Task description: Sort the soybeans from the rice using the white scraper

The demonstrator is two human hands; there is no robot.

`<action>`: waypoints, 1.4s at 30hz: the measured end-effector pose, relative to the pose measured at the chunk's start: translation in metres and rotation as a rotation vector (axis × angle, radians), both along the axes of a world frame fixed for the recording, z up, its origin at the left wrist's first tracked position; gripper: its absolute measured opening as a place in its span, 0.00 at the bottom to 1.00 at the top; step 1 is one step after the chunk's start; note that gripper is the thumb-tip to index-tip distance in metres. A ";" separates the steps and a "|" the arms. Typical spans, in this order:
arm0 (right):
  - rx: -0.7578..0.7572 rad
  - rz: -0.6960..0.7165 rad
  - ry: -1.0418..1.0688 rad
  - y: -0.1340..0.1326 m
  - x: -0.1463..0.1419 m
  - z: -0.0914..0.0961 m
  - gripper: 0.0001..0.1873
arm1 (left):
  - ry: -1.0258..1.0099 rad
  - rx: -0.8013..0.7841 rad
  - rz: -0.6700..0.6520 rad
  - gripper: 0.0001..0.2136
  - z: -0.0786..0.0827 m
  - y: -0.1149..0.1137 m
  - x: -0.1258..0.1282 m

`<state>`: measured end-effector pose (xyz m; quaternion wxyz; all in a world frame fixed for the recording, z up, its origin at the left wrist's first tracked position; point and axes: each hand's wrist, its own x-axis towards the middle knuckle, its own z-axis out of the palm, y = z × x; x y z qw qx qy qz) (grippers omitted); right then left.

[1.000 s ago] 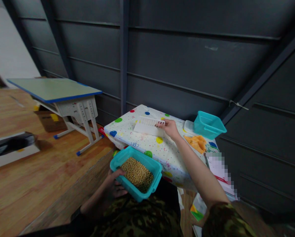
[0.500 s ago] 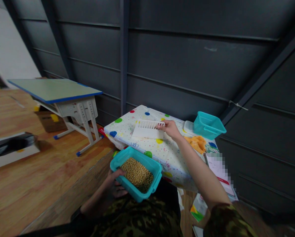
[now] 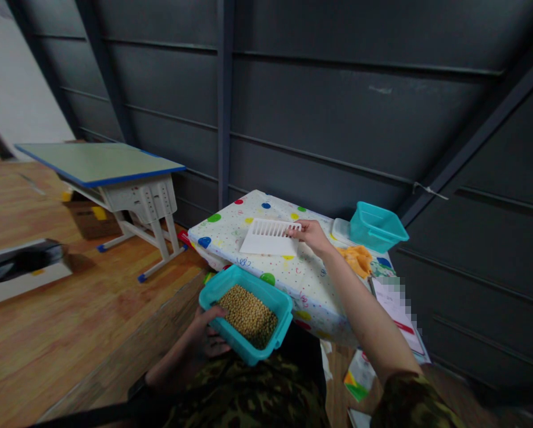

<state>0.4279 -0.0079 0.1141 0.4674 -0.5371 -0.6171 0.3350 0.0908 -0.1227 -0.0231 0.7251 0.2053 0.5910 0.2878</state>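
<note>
My left hand (image 3: 208, 334) grips the near left side of a teal plastic bin (image 3: 284, 324), its thumb over the rim. Tan soybeans (image 3: 248, 312) cover the bin's floor. The bin is held tilted before my body, at the table's near edge. Out over the table, my right hand (image 3: 309, 235) is closed on the right end of a white slotted plastic panel (image 3: 268, 244). A row of slots runs along the panel's far edge, and its plain wide edge faces me. Whether the panel touches the cloth I cannot tell.
A patterned tablecloth (image 3: 243, 217) covers the table. To the right are another teal bin (image 3: 377, 229), a clear lid (image 3: 341, 230), an orange cloth (image 3: 358, 260) and a clipboard with paper (image 3: 397, 309). A green-topped desk (image 3: 101, 160) stands left, dark wall panels (image 3: 315, 107) behind.
My right hand has shifted slightly toward me and right with the white panel, whose broad face now shows more. The left hand and bin hold still.
</note>
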 end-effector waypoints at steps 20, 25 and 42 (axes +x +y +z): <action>-0.057 0.042 0.011 0.010 0.003 0.004 0.19 | 0.040 -0.010 0.031 0.35 -0.003 0.001 0.003; -0.080 0.064 -0.023 0.011 0.004 0.006 0.19 | -0.069 0.008 -0.014 0.41 0.005 0.000 -0.003; -0.139 0.101 -0.015 0.012 0.004 0.006 0.22 | 0.041 -0.019 0.047 0.34 0.007 -0.001 0.005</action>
